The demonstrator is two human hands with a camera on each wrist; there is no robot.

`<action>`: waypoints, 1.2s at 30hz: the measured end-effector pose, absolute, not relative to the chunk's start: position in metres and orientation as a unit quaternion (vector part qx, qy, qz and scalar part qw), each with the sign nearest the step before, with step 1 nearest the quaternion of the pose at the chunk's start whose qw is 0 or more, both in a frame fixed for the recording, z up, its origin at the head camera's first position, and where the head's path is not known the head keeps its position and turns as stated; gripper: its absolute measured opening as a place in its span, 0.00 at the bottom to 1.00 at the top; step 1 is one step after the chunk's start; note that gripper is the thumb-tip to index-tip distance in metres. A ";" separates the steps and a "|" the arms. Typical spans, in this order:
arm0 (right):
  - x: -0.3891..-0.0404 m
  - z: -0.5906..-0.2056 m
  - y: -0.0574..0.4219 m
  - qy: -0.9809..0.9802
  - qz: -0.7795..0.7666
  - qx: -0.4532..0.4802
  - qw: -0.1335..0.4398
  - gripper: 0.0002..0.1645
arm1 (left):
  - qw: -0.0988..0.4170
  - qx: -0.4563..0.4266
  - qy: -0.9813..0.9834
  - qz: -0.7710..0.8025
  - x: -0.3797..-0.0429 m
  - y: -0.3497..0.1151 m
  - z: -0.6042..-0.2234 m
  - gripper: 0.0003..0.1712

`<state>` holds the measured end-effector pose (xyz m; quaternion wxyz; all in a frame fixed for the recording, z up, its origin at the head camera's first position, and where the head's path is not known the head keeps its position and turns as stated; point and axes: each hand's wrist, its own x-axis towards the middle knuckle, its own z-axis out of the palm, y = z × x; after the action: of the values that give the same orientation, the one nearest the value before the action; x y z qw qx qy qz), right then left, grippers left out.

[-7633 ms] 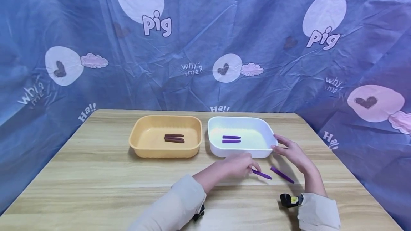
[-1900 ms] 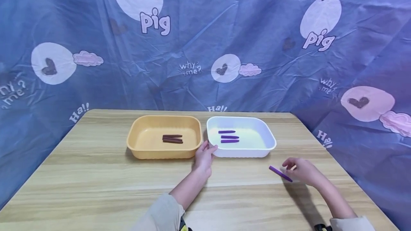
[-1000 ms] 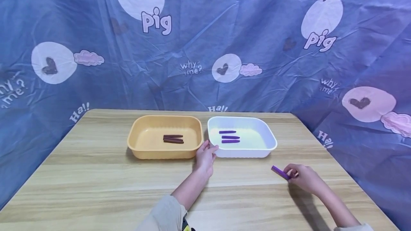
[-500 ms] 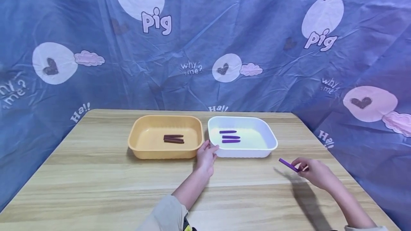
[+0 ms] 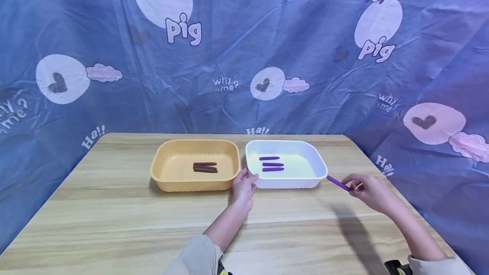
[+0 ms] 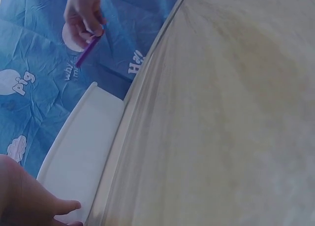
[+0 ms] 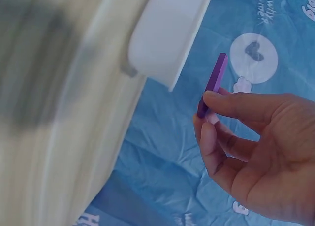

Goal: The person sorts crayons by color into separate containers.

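Note:
My right hand pinches a purple crayon by one end between thumb and fingertips. The crayon is raised above the table, its free end overlapping the right front corner of the white bin in the head view. The right wrist view shows that crayon tilted up from the fingertips, beside the bin's end. At the bin's left front corner rests my left hand, thumb against the front and fingers stretched along the side. Several purple crayons lie inside the white bin.
Left of the white bin stands a yellow-orange bin holding several brown crayons. Both bins sit toward the back of a wooden table. A blue printed cloth hangs behind and around it.
My right hand has picked up the last purple crayon from the table and carried it up toward the white bin. Earlier, another went into that bin, and my left hand moved to its corner.

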<state>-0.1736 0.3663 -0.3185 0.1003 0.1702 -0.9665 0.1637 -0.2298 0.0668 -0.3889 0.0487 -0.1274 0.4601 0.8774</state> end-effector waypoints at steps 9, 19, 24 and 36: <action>-0.197 -0.304 0.342 -0.959 0.193 0.187 0.088 0.12 | 0.051 -0.129 0.463 0.876 -0.230 0.067 -0.390 0.34; -0.234 -0.304 0.320 -0.959 0.196 0.188 0.084 0.10 | 0.049 -0.127 0.464 0.875 -0.229 0.066 -0.388 0.34; -0.252 -0.306 0.307 -0.962 0.184 0.185 0.082 0.11 | 0.047 -0.126 0.464 0.876 -0.231 0.067 -0.390 0.34; -0.294 -0.316 0.287 -0.958 0.159 0.221 0.088 0.13 | 0.049 -0.125 0.459 0.878 -0.230 0.067 -0.389 0.34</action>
<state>-0.2936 0.2867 -0.3158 0.0876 0.2210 -0.9583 0.1588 -0.2301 0.0669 -0.3892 0.0485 -0.1251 0.4592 0.8781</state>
